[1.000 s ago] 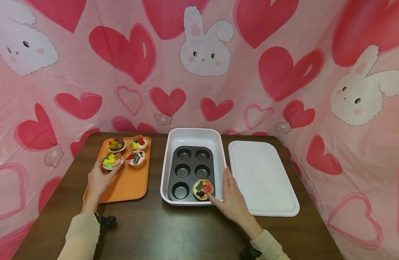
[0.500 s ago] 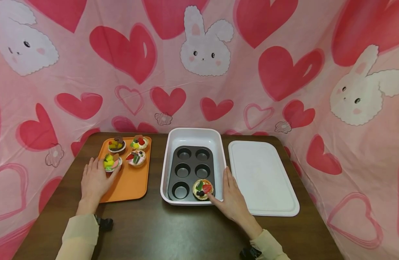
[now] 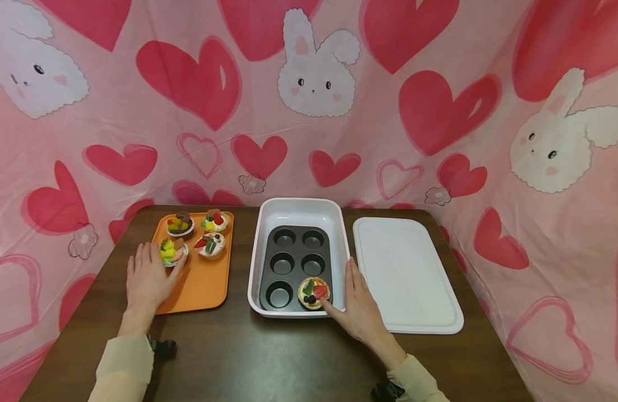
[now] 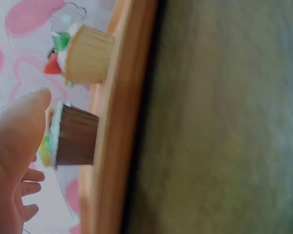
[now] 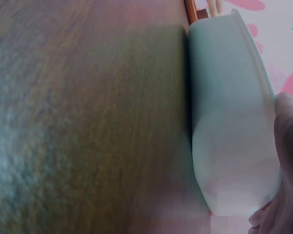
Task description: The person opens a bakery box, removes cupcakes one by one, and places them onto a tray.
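Note:
My left hand [image 3: 150, 276] lies spread around the near-left tartlet [image 3: 172, 252], which stands in a brown cup on the orange tray [image 3: 203, 290]. In the left wrist view, a gap shows between the thumb and that tartlet [image 4: 77, 135]. My right hand [image 3: 358, 307] rests along the right side of a white container [image 3: 294, 205], fingers straight and thumb over its near rim. Inside the container lies a dark muffin tin [image 3: 298, 257]. Its near-right cup bears a tart [image 3: 314, 293] with strawberry and blueberries, close to the right thumb.
Three more tartlets stand on the orange tray: a dark one [image 3: 180, 225], one with red fruit [image 3: 215, 221], and a creamy one [image 3: 210, 245]. A white lid [image 3: 409, 273] lies right of the container on the brown table [image 3: 258, 357]. A pink cloth hangs behind.
My left hand has let go of the near-left tartlet, and its fingers have spread back to the left. The tartlet now stands on the tray. The right hand stays put.

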The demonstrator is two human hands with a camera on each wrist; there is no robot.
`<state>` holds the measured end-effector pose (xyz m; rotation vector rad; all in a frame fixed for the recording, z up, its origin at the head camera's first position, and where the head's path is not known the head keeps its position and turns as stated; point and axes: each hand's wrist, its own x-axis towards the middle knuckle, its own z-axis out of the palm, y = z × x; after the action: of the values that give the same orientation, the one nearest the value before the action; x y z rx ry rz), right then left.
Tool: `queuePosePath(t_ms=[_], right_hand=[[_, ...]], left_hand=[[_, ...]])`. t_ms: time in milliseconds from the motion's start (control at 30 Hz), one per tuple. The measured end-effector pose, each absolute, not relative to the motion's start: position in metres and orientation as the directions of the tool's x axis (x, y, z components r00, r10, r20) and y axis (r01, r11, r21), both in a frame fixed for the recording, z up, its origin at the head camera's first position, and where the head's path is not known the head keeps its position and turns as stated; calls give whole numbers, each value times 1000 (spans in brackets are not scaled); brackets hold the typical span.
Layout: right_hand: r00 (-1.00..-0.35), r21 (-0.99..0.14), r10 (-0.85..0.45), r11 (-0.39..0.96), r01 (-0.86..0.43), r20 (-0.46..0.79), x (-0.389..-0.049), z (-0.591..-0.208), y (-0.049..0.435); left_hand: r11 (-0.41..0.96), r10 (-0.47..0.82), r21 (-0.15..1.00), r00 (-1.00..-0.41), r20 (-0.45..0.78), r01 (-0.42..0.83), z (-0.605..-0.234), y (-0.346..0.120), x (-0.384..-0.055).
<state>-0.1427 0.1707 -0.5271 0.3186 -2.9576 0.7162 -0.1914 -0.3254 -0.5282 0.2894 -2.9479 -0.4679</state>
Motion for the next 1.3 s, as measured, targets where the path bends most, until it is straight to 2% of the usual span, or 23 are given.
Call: queuePosePath(t_ms=[200, 367, 600, 867, 1067, 1300], right_hand=[[-975, -439, -183, 871, -222, 130, -141, -529, 171], [-975, -435, -187, 873, -223, 123, -140, -529, 171], [-972, -430, -228, 873, -229, 54, -145, -522, 177], [-962, -373, -270, 890, -262, 32, -143, -513, 197], [-943, -335, -327, 883, -328, 60, -139, -515, 207], [-923, -280, -375, 880, -384, 87, -139, -519, 212]], left_hand=[[919, -148, 392, -964, 222, -51, -514, -306, -190], [912, -53, 405, -961, 272, 64, -506, -280, -191], [879, 23, 452, -959, 281, 153, -501, -243, -200], [824, 165, 514, -969, 182, 237, -486, -200, -205], [768, 331, 521, -928, 174, 371, -485, -166, -197], [684, 534, 498, -831, 155, 533, -489, -128, -190]])
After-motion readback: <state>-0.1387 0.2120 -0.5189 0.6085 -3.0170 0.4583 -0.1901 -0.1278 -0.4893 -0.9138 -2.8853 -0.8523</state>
